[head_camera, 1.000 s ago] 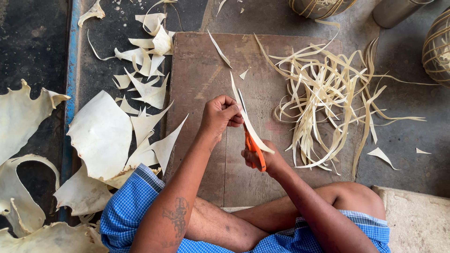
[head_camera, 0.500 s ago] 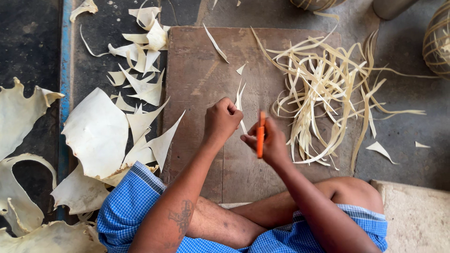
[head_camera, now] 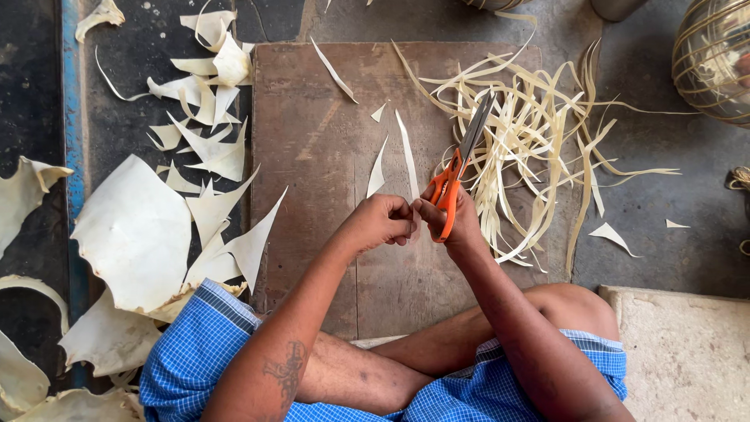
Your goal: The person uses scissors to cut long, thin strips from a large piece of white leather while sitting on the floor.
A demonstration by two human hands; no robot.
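Observation:
My right hand (head_camera: 459,223) grips orange-handled scissors (head_camera: 457,168); their blades are together and point up and to the right over the strip pile. My left hand (head_camera: 379,223) is curled just left of it, fingertips meeting my right thumb, pinching the lower end of a thin pale strip (head_camera: 407,152) that rises over the brown wooden board (head_camera: 312,117). A short pale sliver (head_camera: 377,173) lies on the board just left of that strip. My crossed legs in blue checked cloth (head_camera: 195,352) are at the bottom.
A loose pile of long pale strips (head_camera: 539,133) covers the board's right side and the floor beyond. Large pale sheets and pointed offcuts (head_camera: 133,234) lie left of the board. A woven ball (head_camera: 715,55) sits top right, a stone slab (head_camera: 687,352) bottom right.
The scissors have swung from upright to pointing up-right over the strip pile. My hands have come together lower on the board. A thin strip now stands up from my left fingers.

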